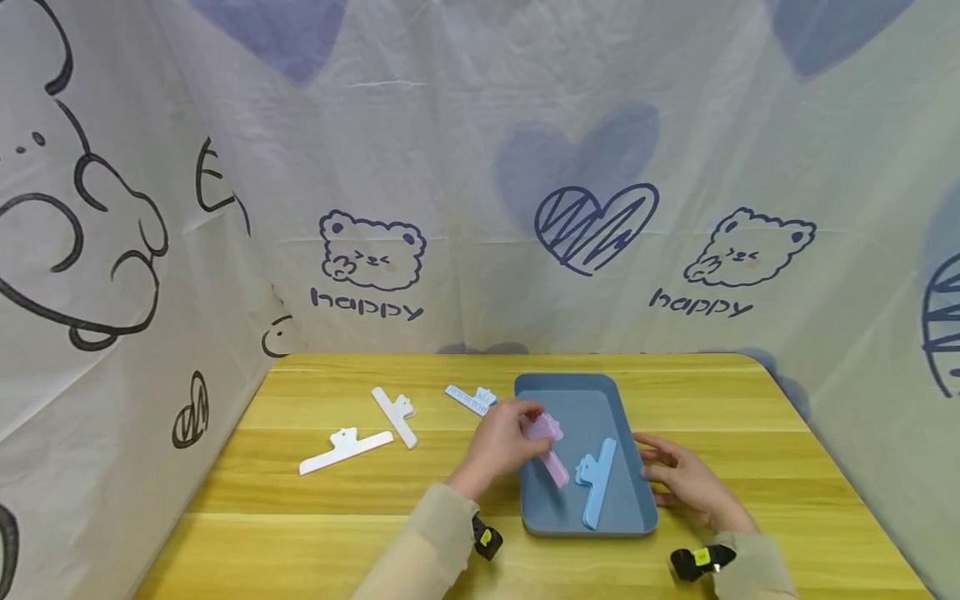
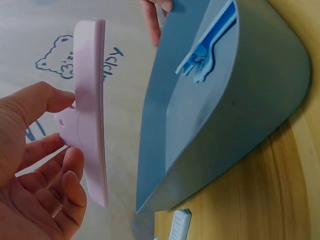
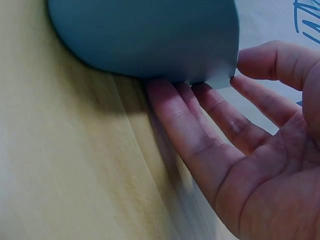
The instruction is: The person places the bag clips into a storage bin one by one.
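A pink clip (image 1: pixel 556 468) with a long straight bar is pinched between the thumb and fingers of my left hand (image 1: pixel 501 446). In the left wrist view the clip (image 2: pixel 90 115) hangs in the air beside the blue-grey tray (image 2: pixel 270 75); from above, it appears over the tray's left part. Inside the tray (image 1: pixel 543 512), a light blue clip (image 1: pixel 598 487) lies toward the right side. My right hand (image 1: pixel 686 479) touches the tray's right outer wall with extended fingers. The right wrist view has these fingertips (image 3: pixel 165 92) against the tray's edge.
Two white clips (image 1: pixel 347 451) (image 1: pixel 394 417) lie on the wooden table (image 1: pixel 300 533) to the left. A pale blue clip (image 1: pixel 471 401) lies just left of the tray's far corner. A printed curtain (image 1: pixel 465 167) hangs behind the table and along its sides.
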### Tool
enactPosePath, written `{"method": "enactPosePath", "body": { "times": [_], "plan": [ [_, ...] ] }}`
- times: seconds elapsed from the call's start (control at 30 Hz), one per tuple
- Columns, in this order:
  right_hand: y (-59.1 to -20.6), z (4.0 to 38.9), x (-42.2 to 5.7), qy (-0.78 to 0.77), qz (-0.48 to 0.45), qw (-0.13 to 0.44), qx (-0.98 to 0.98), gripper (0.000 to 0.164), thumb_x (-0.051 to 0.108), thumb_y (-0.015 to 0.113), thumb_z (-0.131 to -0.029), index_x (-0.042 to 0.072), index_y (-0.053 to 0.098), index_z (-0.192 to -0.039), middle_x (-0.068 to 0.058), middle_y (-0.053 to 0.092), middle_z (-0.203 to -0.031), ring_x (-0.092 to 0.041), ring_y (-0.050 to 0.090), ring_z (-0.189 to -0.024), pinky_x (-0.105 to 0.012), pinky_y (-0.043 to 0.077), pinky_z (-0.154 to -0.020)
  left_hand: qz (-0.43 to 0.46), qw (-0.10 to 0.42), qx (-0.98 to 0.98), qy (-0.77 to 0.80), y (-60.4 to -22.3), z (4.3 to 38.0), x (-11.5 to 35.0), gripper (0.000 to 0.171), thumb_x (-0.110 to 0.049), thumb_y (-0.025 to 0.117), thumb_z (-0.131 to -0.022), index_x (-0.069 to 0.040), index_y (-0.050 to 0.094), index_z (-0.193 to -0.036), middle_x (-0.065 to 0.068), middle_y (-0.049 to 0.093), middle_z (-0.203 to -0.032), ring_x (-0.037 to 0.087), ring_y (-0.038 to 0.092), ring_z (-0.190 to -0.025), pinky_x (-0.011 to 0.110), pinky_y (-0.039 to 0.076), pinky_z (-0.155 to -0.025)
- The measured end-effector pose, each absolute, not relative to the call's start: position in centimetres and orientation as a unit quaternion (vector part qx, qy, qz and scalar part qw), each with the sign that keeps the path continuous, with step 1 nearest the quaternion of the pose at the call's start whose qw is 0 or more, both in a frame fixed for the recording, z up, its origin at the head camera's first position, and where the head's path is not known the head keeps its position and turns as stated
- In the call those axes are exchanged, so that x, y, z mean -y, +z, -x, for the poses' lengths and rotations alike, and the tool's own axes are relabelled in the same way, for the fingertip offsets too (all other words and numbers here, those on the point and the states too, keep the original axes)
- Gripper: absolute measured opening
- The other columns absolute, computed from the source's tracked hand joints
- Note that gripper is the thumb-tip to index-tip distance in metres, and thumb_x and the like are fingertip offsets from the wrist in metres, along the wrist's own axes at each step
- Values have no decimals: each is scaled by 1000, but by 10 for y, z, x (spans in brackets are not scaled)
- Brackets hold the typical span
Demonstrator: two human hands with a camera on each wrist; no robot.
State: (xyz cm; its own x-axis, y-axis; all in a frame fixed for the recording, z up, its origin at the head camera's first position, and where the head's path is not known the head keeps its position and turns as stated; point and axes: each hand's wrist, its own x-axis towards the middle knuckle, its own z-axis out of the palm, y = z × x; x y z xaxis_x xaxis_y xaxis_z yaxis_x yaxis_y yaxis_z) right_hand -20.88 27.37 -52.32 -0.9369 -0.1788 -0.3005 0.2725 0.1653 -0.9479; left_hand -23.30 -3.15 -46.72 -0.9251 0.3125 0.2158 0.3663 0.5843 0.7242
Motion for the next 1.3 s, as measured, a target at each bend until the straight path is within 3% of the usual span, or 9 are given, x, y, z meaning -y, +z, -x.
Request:
{"method": "enactPosePath", "body": {
  "times": [0.33,0.63,1.03,1.3],
  "plan": [
    [-525,206,-275,-660,-18,184,-728,63,3,55,-97,3,28,-154,-33,36,-144,-27,62,-106,-45,56,-80,204,22,906,-370,-478,249,17,44,-23,83,-80,-9,69,-119,0,65,-106,16,59,-90,23,51,-75],
    [-525,206,-275,-673,-17,186,-716,64,5,56,-98,3,27,-154,-34,35,-146,-31,60,-112,-47,56,-82,223,48,907,-355,-496,259,17,41,-28,83,-79,-15,70,-116,-8,67,-104,22,57,-105,42,39,-101],
    [-526,206,-274,-672,-30,182,-718,64,5,57,-97,5,29,-154,-31,38,-145,-30,60,-111,-47,56,-82,218,40,915,-336,-508,263,14,41,-28,83,-79,-15,70,-116,-7,67,-104,16,54,-106,46,31,-109],
    [-526,206,-276,-675,-22,181,-715,64,5,56,-97,5,28,-154,-32,38,-144,-28,60,-110,-46,56,-82,230,22,915,-330,-513,262,14,44,-27,80,-83,-15,69,-123,1,65,-122,23,52,-119,47,32,-108]
  ]
}}
